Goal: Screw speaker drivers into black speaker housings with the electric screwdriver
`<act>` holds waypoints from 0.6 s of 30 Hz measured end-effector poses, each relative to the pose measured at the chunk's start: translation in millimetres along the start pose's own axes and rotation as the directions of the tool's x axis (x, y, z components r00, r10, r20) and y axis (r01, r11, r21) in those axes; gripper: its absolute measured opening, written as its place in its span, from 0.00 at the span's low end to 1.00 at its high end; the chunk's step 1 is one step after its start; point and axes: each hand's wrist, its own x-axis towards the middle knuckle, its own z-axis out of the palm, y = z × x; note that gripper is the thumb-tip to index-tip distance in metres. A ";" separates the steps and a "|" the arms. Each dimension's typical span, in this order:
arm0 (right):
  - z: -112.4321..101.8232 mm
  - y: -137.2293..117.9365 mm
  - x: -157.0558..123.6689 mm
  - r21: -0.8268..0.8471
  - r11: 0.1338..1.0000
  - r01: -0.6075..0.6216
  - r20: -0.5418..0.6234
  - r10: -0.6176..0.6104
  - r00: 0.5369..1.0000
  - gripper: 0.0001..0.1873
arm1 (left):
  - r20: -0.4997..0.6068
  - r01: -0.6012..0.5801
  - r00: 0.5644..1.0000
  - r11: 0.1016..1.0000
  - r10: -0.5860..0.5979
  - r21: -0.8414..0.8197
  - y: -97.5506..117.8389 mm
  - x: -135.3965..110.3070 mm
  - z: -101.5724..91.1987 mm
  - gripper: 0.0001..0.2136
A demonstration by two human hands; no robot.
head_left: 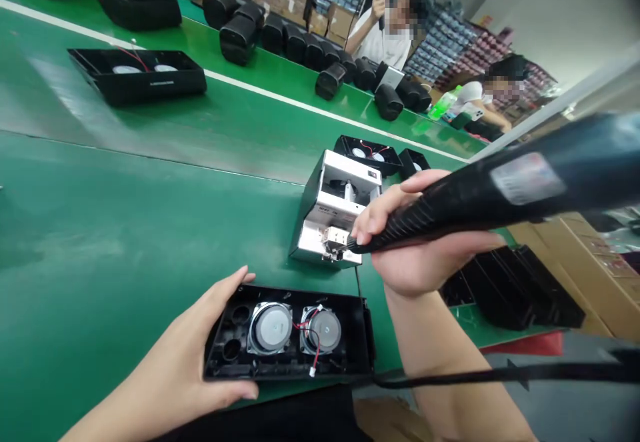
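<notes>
My left hand point(200, 349) grips the left end of a black speaker housing point(295, 365) at the near edge of the green bench. Two round speaker drivers point(274, 327) sit inside it, with red and black wires ending in small white plugs. My right hand point(415, 249) is wrapped round a black electric screwdriver point(450, 195), its cord hanging to the right. The screwdriver's tip points at the front of a silver and black screw feeder point(330, 212); whether it touches a screw there is too small to tell.
Another open housing point(150, 85) lies at the far left, and one more point(367, 152) stands behind the feeder. Several black speakers point(300, 49) line the bench beyond the white line. Black panels point(525, 289) and a cardboard box point(590, 275) are at right. Co-workers sit opposite.
</notes>
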 end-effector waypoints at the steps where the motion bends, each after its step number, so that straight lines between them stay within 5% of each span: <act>1: -3.3 7.0 -0.8 0.004 1.000 0.003 0.013 -0.003 1.000 0.33 | 0.003 0.005 1.000 1.000 -0.005 -0.004 -0.2 0.2 0.0 0.58; 9: -1.3 12.0 -9.1 0.014 0.983 -0.184 0.047 0.183 0.982 0.41 | 0.004 0.016 1.000 1.000 -0.015 -0.019 0.0 -0.2 0.8 0.58; 14: 8.9 -25.1 -22.9 0.144 0.959 -0.243 0.013 0.244 0.970 0.33 | 0.008 0.011 1.000 1.000 -0.011 -0.029 3.8 0.6 0.8 0.58; 18: 26.1 -59.1 -52.0 0.108 0.932 -0.347 0.192 0.323 0.927 0.23 | 0.016 -0.032 0.999 0.998 0.033 -0.048 8.3 1.0 0.1 0.63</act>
